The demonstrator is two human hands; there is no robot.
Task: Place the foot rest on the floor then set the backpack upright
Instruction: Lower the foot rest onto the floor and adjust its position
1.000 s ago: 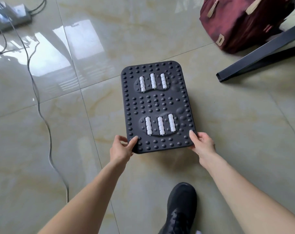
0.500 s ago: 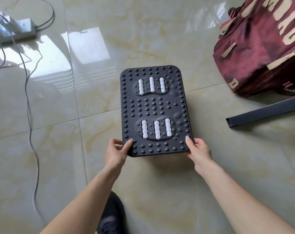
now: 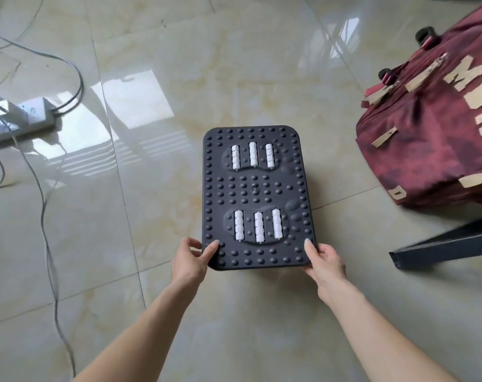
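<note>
Left hand (image 3: 189, 260): clamped on near left corner of foot rest (image 3: 256, 197), thumb on studded top. Right hand (image 3: 324, 261): clamped on near right corner, thumb likewise on top. Forearms extended forward and down, wrists level. Foot rest: lower and closer to floor (image 3: 157, 64) than a second ago, studded face up; contact with tile not confirmable. Placement judged nearly done. Backpack (image 3: 432, 139): now fuller in view at right, lying on its side, untouched, well apart from foot rest.

indoor room, likely home | glossy marble-look floor tiles (image 3: 157, 64) | power strip (image 3: 22, 117)
</note>
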